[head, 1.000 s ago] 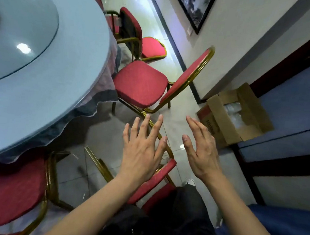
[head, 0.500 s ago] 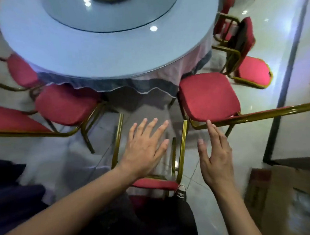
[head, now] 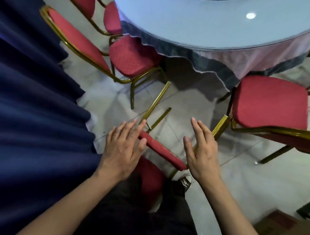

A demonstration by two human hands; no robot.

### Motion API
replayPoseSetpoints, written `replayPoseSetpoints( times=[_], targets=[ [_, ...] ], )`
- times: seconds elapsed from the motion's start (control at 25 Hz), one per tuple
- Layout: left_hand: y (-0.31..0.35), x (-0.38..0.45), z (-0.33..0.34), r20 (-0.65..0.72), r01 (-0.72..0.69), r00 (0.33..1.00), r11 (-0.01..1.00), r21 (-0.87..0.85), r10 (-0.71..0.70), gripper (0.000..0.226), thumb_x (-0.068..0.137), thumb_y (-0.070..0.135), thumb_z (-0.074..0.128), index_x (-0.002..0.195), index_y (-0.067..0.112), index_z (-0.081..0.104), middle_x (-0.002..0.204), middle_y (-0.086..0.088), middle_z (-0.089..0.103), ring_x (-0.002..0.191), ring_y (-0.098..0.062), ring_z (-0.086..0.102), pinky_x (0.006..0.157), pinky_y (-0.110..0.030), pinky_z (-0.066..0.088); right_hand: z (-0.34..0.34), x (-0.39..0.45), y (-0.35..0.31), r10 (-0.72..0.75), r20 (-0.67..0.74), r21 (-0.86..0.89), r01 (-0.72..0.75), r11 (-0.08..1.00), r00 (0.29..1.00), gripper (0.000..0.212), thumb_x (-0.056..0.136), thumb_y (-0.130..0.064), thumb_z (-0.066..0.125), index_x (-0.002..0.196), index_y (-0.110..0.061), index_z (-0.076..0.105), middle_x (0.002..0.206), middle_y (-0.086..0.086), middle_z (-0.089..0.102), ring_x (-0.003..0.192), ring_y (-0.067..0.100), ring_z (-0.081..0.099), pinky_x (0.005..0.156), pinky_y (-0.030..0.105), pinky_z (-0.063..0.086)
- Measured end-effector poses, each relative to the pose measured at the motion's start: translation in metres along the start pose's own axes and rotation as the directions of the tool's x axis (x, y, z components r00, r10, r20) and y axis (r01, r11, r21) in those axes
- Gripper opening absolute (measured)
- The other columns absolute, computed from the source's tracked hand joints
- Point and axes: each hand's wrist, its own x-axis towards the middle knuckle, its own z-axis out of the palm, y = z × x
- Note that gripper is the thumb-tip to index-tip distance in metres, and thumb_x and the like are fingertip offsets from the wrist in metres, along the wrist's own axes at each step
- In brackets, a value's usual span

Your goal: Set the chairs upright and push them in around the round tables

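Observation:
A red chair with gold legs (head: 162, 150) lies tipped over on the floor in front of me, its legs pointing toward the round table (head: 219, 25). My left hand (head: 124, 148) hovers flat over the left end of its red seat edge, fingers straight. My right hand (head: 201, 151) is spread above the chair's right gold leg, holding nothing. Whether either hand touches the chair I cannot tell. An upright red chair (head: 271, 104) stands at the table on the right, and another red chair (head: 130, 57) stands at the left.
A dark blue cloth (head: 29, 109) fills the left side. A cardboard box (head: 287, 232) sits at the lower right. My shoe (head: 184, 182) stands beside the fallen chair. The tablecloth skirt (head: 217, 61) hangs low over the pale tiled floor.
My view has swung left: the table and right chair have shifted right, and the blue cloth has come in. Both hands stay spread over the fallen chair.

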Motion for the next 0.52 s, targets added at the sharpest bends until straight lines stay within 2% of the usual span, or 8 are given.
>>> replayPoseSetpoints(
  times=[0.24,0.52],
  targets=[
    [-0.038,-0.069,0.034,-0.026,0.141,0.989,0.986,-0.086,-0.144,0.064,0.102,0.06,0.005,0.159,0.037,0.021,0.162,-0.001,0.033,0.151,-0.021,0.024,0.123,-0.046,0.02,0.034,-0.028,-0.015,-0.102,0.178,-0.023,0.107,0.994,0.979,0.06,0.104,-0.04,0.048,0.159,-0.021,0.035,0.154,0.011,0.042,0.142,0.029,0.041,0.113,0.05,0.038],
    [-0.052,-0.149,0.083,-0.047,0.198,0.977,0.968,-0.155,-0.208,0.061,0.103,0.055,0.014,0.158,0.033,0.026,0.16,-0.005,0.036,0.149,-0.026,0.029,0.121,-0.048,0.023,0.06,-0.1,-0.03,-0.16,0.271,-0.08,0.187,0.979,0.949,0.056,0.104,-0.035,0.051,0.157,-0.017,0.04,0.156,0.017,0.039,0.14,0.035,0.043,0.113,0.052,0.038]
  ],
)
